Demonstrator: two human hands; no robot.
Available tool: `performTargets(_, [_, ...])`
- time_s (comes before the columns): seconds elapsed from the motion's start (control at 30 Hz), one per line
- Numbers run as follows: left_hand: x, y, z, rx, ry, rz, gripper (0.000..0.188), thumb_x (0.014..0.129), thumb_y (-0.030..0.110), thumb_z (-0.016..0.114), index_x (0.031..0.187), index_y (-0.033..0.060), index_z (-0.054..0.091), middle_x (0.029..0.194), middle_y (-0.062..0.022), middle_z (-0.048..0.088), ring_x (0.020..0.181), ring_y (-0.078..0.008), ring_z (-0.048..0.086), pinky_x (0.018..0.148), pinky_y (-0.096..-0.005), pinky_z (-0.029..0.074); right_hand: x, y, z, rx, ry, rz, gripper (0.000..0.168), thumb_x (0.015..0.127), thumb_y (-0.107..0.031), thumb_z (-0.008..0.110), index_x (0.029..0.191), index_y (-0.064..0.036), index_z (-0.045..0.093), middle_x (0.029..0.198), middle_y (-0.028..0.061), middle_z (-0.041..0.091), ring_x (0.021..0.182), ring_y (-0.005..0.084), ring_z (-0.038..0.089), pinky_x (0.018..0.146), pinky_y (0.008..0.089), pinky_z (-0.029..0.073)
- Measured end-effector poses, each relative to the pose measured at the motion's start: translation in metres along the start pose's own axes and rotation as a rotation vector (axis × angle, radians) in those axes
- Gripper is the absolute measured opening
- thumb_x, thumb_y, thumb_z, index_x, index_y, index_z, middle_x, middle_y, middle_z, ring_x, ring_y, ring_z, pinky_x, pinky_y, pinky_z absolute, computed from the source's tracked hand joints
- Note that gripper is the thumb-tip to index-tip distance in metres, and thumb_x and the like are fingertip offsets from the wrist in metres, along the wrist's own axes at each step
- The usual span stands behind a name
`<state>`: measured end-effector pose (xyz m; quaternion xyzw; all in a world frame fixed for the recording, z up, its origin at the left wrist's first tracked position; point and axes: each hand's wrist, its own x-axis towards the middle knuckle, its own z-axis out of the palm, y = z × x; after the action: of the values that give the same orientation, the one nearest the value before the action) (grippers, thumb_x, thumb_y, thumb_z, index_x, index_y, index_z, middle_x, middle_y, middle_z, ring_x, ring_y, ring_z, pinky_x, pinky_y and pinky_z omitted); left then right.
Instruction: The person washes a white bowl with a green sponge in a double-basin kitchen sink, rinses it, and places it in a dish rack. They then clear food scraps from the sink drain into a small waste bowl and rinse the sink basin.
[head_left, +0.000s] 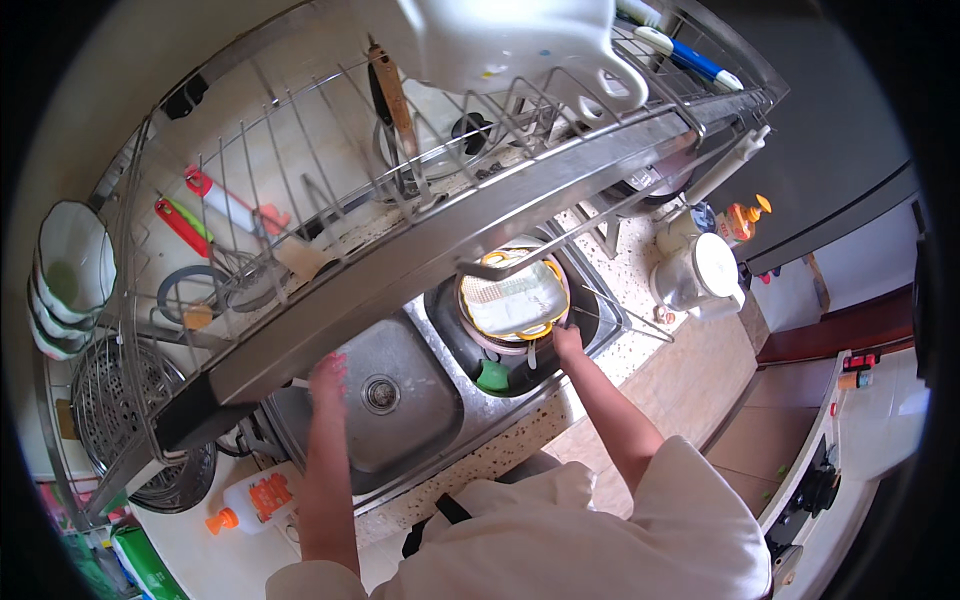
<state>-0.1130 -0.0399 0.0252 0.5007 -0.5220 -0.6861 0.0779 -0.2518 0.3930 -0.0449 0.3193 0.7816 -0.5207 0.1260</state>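
My left hand (328, 381) is over the left edge of the steel left basin (409, 420), blurred. A pale thin thing shows beside it; whether I hold it I cannot tell. My right hand (568, 343) reaches into the right basin (442, 307), at the near right rim of a stack of dishes. A yellow-rimmed baking dish (514, 300) with two handles lies on top of a pinkish bowl (480, 337). My right fingertips are partly hidden, so their grip is unclear. A green sponge (493, 375) and a pale utensil handle (532, 355) are near the stack.
A steel dish rack (450, 232) hangs over the sink, with a white pot (517, 45) on it. Stacked bowls (75, 259) stand at left. An orange-capped bottle (255, 499) lies left of the sink. A lidded metal canister (697, 274) stands at right.
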Motion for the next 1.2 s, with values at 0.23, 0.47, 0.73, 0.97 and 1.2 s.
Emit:
performTargets(0.23, [-0.052, -0.014, 0.143, 0.449, -0.27, 0.566, 0.017, 0.081, -0.001, 0.051, 0.096, 0.0019, 0.059, 0.104, -0.0041, 0.06, 0.096, -0.0134, 0.054, 0.078, -0.0246, 0.044, 0.051, 0.029, 0.027, 0.539, -0.219, 0.529, 0.018, 0.077, -0.019, 0.052, 0.086, -0.003, 0.054, 0.072, 0.0117, 0.051, 0.062, 0.0283, 0.053, 0.051, 0.0428, 0.046])
performTargets(0.47, [-0.029, 0.037, 0.272, 1.089, -0.457, 0.825, 0.04, 0.086, 0.026, 0.05, 0.117, 0.0015, 0.051, 0.119, -0.0182, 0.052, 0.113, -0.0336, 0.047, 0.097, -0.0373, 0.036, 0.055, 0.029, 0.024, 0.635, -0.413, 0.447, 0.041, 0.063, -0.001, 0.054, 0.104, -0.004, 0.046, 0.086, 0.0115, 0.053, 0.079, 0.0314, 0.058, 0.063, 0.0492, 0.051])
performTargets(0.73, [-0.01, 0.031, 0.318, 1.589, -0.492, 0.377, 0.066, 0.073, 0.054, 0.06, 0.106, -0.0031, 0.061, 0.109, -0.026, 0.058, 0.105, -0.034, 0.056, 0.09, -0.0377, 0.043, 0.046, 0.016, 0.016, 0.777, -0.443, 0.565, 0.033, 0.059, 0.004, 0.052, 0.092, 0.004, 0.051, 0.087, 0.0156, 0.056, 0.078, 0.0342, 0.058, 0.068, 0.0518, 0.05])
performTargets(0.97, [0.034, 0.018, 0.313, 1.091, -0.858, 0.209, 0.087, 0.06, 0.033, 0.082, 0.126, -0.0074, 0.042, 0.116, -0.0166, 0.056, 0.105, -0.0229, 0.054, 0.09, -0.0305, 0.041, 0.044, 0.017, 0.021, 0.873, -0.385, 0.486, 0.046, 0.056, 0.01, 0.049, 0.101, 0.001, 0.046, 0.088, 0.014, 0.055, 0.077, 0.0327, 0.057, 0.068, 0.0504, 0.052])
performTargets(1.2, [0.034, 0.012, 0.303, 1.107, -0.806, 0.292, 0.089, 0.054, 0.036, 0.085, 0.12, -0.0069, 0.043, 0.114, -0.0163, 0.056, 0.103, -0.0216, 0.055, 0.09, -0.0311, 0.041, 0.019, 0.015, 0.023, 0.846, -0.244, 0.451, 0.055, 0.07, 0.0, 0.06, 0.119, -0.006, 0.035, 0.096, 0.0132, 0.056, 0.077, 0.0266, 0.061, 0.052, 0.0416, 0.053])
